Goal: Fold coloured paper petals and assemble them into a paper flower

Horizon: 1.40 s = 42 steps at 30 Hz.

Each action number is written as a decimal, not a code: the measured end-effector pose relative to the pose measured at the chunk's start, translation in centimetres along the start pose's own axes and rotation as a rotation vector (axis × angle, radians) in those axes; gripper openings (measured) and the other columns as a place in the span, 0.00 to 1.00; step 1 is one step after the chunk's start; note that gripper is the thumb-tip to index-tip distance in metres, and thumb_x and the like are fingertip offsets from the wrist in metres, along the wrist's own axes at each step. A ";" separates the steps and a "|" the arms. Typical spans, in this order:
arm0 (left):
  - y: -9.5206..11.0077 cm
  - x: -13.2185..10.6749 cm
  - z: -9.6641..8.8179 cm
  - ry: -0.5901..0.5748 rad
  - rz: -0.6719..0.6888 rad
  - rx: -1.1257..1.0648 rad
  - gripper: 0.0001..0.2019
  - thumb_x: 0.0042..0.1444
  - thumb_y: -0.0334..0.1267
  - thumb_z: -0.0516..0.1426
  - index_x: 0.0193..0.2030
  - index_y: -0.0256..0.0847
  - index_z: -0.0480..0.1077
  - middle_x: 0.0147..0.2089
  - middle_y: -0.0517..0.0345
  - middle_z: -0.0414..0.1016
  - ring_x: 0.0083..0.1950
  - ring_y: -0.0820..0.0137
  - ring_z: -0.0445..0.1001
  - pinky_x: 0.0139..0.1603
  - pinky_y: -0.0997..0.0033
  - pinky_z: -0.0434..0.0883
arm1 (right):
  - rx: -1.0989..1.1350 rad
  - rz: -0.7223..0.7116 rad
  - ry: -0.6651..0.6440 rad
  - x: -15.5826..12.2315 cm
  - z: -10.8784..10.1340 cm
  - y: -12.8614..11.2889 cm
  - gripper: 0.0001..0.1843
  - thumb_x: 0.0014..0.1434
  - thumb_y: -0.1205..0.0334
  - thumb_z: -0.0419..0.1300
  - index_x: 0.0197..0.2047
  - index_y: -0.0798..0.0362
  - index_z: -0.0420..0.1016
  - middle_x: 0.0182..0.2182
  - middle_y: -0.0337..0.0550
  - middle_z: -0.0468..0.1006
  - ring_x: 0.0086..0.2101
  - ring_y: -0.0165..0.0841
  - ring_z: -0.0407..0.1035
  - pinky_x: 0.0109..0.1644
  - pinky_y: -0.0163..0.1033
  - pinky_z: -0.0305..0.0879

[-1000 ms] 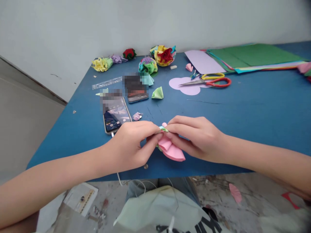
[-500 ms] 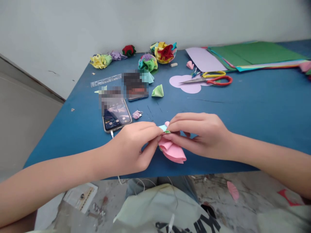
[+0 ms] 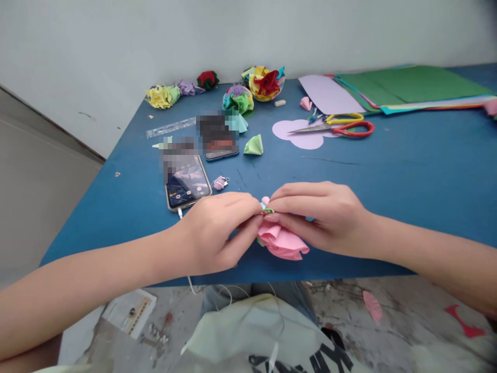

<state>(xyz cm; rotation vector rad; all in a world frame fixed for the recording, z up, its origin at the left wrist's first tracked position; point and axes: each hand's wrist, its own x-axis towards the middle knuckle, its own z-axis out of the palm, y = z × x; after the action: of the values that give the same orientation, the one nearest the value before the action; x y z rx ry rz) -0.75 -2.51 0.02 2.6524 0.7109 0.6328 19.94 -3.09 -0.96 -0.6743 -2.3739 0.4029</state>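
A paper flower (image 3: 282, 241) with pink folded petals and bits of green and light blue is held above the table's near edge. My left hand (image 3: 217, 230) pinches it from the left, thumb and fingertips closed at its gathered middle. From the right, my right hand (image 3: 326, 217) pinches the same middle, its fingertips close to those of my left hand. Pink paper fans out below the fingers, and a small pink and light blue part shows above them. Fingers cover most of the gathered centre.
On the blue table (image 3: 407, 202) lie two phones, one (image 3: 188, 178) with a cable, and a small pink charm (image 3: 220, 182). Scissors (image 3: 349, 127) rest on a lilac paper shape (image 3: 305, 141). Behind are a green folded piece (image 3: 254, 145), paper balls (image 3: 266, 83) and a paper stack (image 3: 411, 85).
The pink petals have swung slightly to the right. Less light blue paper shows above the fingertips. Both hands keep their pinch on the flower.
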 end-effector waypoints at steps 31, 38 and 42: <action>-0.2 -0.5 0.7 0.087 0.131 0.088 0.06 0.56 0.29 0.51 0.28 0.38 0.63 0.24 0.60 0.63 0.25 0.75 0.60 0.27 0.75 0.59 | -0.054 0.051 -0.205 0.4 -1.9 -1.3 0.12 0.62 0.64 0.50 0.36 0.54 0.75 0.35 0.44 0.75 0.31 0.26 0.67 0.34 0.31 0.62; 0.2 -0.2 0.1 0.020 0.116 -0.008 0.09 0.57 0.28 0.47 0.27 0.38 0.60 0.23 0.60 0.61 0.25 0.74 0.60 0.27 0.75 0.59 | 0.086 0.078 -0.167 0.6 -1.8 -1.1 0.09 0.60 0.65 0.53 0.33 0.54 0.75 0.32 0.41 0.75 0.29 0.23 0.67 0.33 0.29 0.63; 0.4 0.0 -0.5 -0.065 0.127 -0.031 0.09 0.57 0.27 0.44 0.27 0.39 0.56 0.23 0.61 0.59 0.25 0.73 0.58 0.27 0.73 0.58 | 0.081 0.076 -0.129 0.7 -1.3 -1.2 0.09 0.60 0.67 0.53 0.33 0.55 0.75 0.31 0.41 0.75 0.28 0.23 0.67 0.32 0.29 0.63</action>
<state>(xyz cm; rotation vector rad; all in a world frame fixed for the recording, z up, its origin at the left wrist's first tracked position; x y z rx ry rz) -0.84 -2.70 0.60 2.6916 0.5135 0.5828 19.89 -3.59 0.89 -0.7223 -2.4429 0.5889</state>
